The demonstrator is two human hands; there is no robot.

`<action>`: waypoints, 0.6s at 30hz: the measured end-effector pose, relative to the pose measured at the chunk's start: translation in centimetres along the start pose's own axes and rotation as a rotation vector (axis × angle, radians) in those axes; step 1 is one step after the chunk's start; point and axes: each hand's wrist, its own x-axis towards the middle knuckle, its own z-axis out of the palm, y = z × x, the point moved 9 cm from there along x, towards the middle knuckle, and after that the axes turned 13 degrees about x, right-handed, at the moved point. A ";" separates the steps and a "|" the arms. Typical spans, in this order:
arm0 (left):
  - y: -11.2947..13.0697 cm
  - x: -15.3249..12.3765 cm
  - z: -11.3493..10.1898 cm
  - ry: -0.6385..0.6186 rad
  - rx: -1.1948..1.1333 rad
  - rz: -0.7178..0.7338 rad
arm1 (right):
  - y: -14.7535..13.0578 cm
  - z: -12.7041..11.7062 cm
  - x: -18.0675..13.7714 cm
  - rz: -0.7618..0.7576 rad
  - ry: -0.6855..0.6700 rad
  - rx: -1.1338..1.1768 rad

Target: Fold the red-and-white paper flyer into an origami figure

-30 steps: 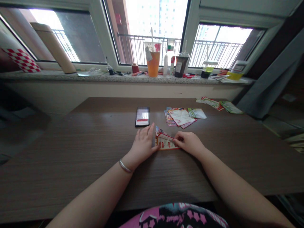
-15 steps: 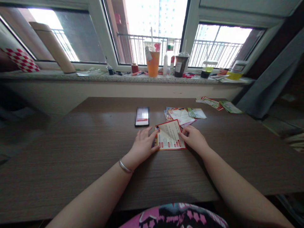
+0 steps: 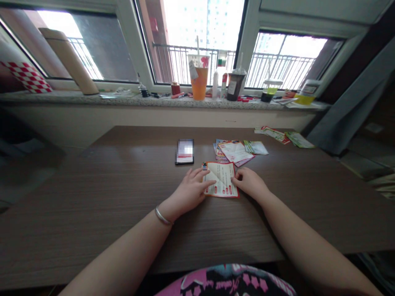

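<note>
A red-bordered printed leaflet (image 3: 221,177) with a diagonal crease lies on the brown table in front of me. Over its left edge rests my left hand (image 3: 191,188), fingers spread, the thumb reaching onto the printed side. My right hand (image 3: 250,183) pinches the leaflet's right edge between thumb and curled fingers. Just beyond it is a loose pile of colourful leaflets (image 3: 236,151), with a green-edged bundle of papers (image 3: 257,147) partly on top. A phone (image 3: 184,152) with a blurred screen lies past my left fingertips.
Further right on the table (image 3: 108,197) are more folded leaflets (image 3: 277,135) and green papers (image 3: 299,139). The stone windowsill (image 3: 123,100) holds an orange drink cup (image 3: 199,80), a dark drink cup (image 3: 235,85), bottles and a leaning cardboard tube (image 3: 70,61).
The leaflet has turned slightly and come a little nearer and flatter. My left hand has slid right, farther over its left edge; my right hand still grips the right edge, slightly lower.
</note>
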 end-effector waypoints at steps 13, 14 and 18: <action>1.3 0.2 -0.3 -0.013 -0.025 0.114 | -3.0 0.3 -1.3 -0.134 -0.047 -0.146; 1.2 0.2 -0.2 -0.013 -0.022 0.117 | -3.2 0.3 -1.4 -0.143 -0.043 -0.157; 1.2 0.0 0.1 -0.018 -0.022 0.131 | -3.3 0.2 -1.5 -0.144 -0.045 -0.201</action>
